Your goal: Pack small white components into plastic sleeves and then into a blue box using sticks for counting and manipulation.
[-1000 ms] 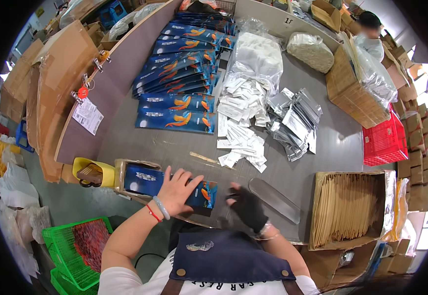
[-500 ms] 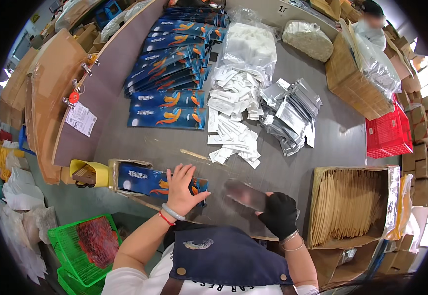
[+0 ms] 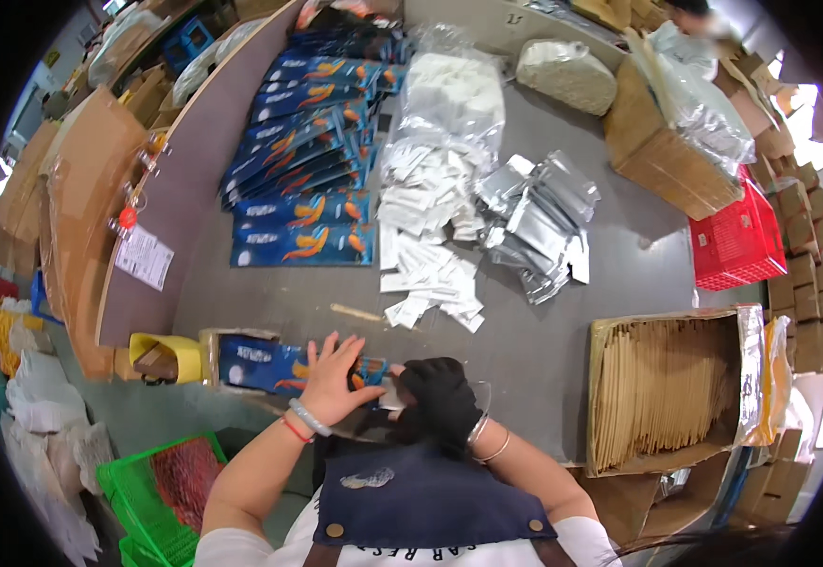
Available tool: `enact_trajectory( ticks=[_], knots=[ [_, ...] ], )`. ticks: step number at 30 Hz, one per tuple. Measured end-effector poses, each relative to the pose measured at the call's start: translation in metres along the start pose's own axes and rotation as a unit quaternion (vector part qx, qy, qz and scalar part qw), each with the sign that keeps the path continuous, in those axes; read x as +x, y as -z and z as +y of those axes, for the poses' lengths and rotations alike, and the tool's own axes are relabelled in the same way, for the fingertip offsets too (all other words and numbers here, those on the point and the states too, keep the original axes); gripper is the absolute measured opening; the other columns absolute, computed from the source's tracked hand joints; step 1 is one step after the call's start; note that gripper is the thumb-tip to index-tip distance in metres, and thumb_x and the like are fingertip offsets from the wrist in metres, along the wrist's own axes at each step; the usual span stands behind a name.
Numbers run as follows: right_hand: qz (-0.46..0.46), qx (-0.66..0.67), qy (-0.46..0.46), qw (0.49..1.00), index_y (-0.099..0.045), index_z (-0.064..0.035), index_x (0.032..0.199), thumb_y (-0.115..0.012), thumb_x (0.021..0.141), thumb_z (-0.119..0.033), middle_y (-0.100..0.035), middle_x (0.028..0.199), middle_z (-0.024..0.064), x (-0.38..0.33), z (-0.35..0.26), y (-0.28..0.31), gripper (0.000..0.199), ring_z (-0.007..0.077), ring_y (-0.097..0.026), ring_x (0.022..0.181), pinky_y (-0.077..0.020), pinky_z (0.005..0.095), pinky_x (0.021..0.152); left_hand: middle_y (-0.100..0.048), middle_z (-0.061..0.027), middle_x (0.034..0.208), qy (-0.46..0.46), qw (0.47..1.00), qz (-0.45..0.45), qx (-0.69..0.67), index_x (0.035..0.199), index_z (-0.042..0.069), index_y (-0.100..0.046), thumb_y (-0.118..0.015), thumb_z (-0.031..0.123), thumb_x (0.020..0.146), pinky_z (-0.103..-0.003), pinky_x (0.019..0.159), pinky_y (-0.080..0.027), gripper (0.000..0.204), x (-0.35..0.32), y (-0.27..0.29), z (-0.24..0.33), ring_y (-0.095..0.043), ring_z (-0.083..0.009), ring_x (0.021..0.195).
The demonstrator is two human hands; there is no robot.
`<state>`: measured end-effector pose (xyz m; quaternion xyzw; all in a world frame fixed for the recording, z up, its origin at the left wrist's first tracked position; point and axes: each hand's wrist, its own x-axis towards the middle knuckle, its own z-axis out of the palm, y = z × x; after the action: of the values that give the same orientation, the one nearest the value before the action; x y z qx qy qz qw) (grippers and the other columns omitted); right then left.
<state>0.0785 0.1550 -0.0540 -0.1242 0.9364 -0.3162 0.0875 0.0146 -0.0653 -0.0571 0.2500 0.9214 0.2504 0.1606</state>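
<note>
We've got the left grip (image 3: 329,386) palm down, left fingers (image 3: 336,362) splayed and pointing away from us, left thumb (image 3: 367,393) stuck out to the right. Left forearm (image 3: 260,471) slants in from lower left, elbow bent. Our right grip (image 3: 440,402) (black glove, bare fingertips) is back-up, right fingers (image 3: 418,376) curled and aimed left; underside hidden, so we can't tell how far they close. Right forearm (image 3: 539,472) angles in from lower right. Both grips near each other, ahead of our torso (image 3: 411,496).
</note>
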Motion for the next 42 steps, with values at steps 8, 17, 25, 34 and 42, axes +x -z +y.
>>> enact_trajectory(
  ticks=[8,17,25,34,42],
  knots=[
    [0.306,-0.189,-0.168,0.918,-0.036,-0.0150,0.145,-0.086,0.061,-0.038,-0.042,0.138,0.0188,0.010,0.102,0.097,0.101,0.0381,-0.039,0.129,-0.0337,0.0505,0.104,-0.060,-0.0191,0.120,-0.117,0.988,0.042,-0.088,0.121,0.001,-0.059,-0.075,0.021,0.077,-0.040,0.095,-0.046,0.051,0.082,0.021,0.012,-0.056,-0.0364,0.112],
    [0.122,-0.277,-0.218,0.928,-0.040,-0.0098,0.138,-0.083,0.064,-0.035,-0.048,0.129,0.0125,0.074,0.142,0.131,0.090,0.0331,-0.047,0.119,-0.0400,0.0480,0.095,-0.059,-0.0177,0.104,0.037,0.973,0.225,-0.037,0.111,0.003,-0.060,-0.076,0.023,0.076,-0.043,0.084,-0.048,0.043,0.169,-0.016,-0.004,-0.059,-0.0364,0.099],
    [0.185,-0.310,-0.181,0.915,-0.054,-0.0077,0.121,-0.073,0.075,-0.023,-0.057,0.109,0.0115,0.079,0.163,0.108,0.052,0.0310,-0.055,0.105,-0.0478,0.0440,0.085,-0.061,-0.0166,0.100,0.035,0.988,0.147,-0.012,0.103,0.005,-0.064,-0.076,0.025,0.076,-0.043,0.082,-0.050,0.035,0.188,-0.017,0.005,-0.061,-0.0360,0.095],
    [0.164,-0.326,-0.120,0.924,-0.060,-0.0068,0.095,-0.057,0.082,-0.017,-0.060,0.087,0.0098,0.036,0.108,0.082,0.017,0.0274,-0.060,0.083,-0.0479,0.0417,0.066,-0.064,-0.0183,0.096,0.062,0.996,0.061,0.002,0.094,0.005,-0.062,-0.074,0.022,0.074,-0.044,0.084,-0.049,0.029,0.173,-0.024,-0.012,-0.061,-0.0362,0.095],
    [0.190,-0.148,-0.048,0.969,-0.055,-0.0093,0.125,-0.080,0.069,-0.029,-0.056,0.118,0.0135,-0.019,0.063,0.053,0.064,0.0332,-0.054,0.109,-0.0465,0.0443,0.088,-0.064,-0.0201,0.082,-0.014,0.989,0.135,-0.051,0.087,0.004,-0.064,-0.065,0.018,0.082,-0.048,0.069,-0.050,0.014,0.157,-0.003,-0.010,-0.062,-0.0403,0.080]
  ],
)
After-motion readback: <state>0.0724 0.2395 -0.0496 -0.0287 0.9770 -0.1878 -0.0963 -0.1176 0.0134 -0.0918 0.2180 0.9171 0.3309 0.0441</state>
